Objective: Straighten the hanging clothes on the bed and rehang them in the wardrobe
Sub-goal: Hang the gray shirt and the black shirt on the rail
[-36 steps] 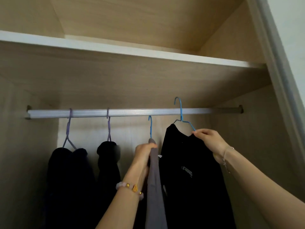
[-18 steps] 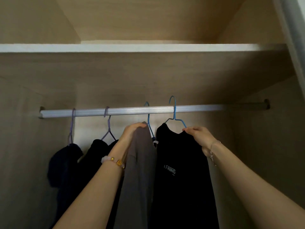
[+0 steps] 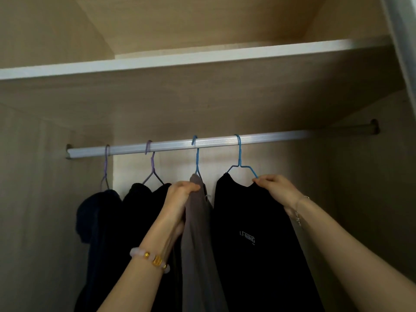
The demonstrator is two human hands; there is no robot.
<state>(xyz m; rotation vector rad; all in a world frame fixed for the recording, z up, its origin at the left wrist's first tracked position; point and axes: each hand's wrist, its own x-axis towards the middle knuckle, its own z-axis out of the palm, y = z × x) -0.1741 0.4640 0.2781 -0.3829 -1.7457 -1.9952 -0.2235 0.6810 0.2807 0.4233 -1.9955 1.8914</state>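
Observation:
Several garments hang from a silver rail inside the wardrobe. A black shirt with white lettering hangs on a blue hanger; my right hand pinches its right shoulder where the hanger wire meets the cloth. Left of it, a grey garment hangs on another blue hanger, and my left hand grips its upper left edge. Two dark garments on purple hangers hang further left.
A shelf with a white front edge runs above the rail. Wooden side walls close in at left and right. The rail's right stretch beyond the black shirt carries no hangers.
The blue hanger with the black shirt has slid right, widening the gap to the grey garment. My left hand has shifted down onto the grey garment's edge. The view tilted.

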